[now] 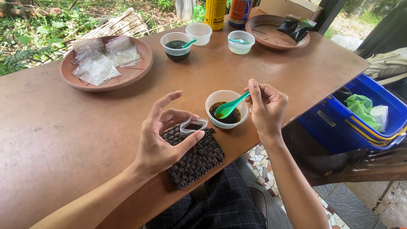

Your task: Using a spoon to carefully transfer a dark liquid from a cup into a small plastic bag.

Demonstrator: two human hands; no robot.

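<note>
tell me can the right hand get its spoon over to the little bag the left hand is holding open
Probably yes: the right hand holds the green spoon in the bowl right beside the small bag, with nothing between them.

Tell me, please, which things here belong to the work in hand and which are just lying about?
In use: left hand holding open small clear bag; right hand with green spoon over cup of dark sauce; woven mat.

Lying about: plate of empty bags, far cups, bottles, blue basket.
</note>
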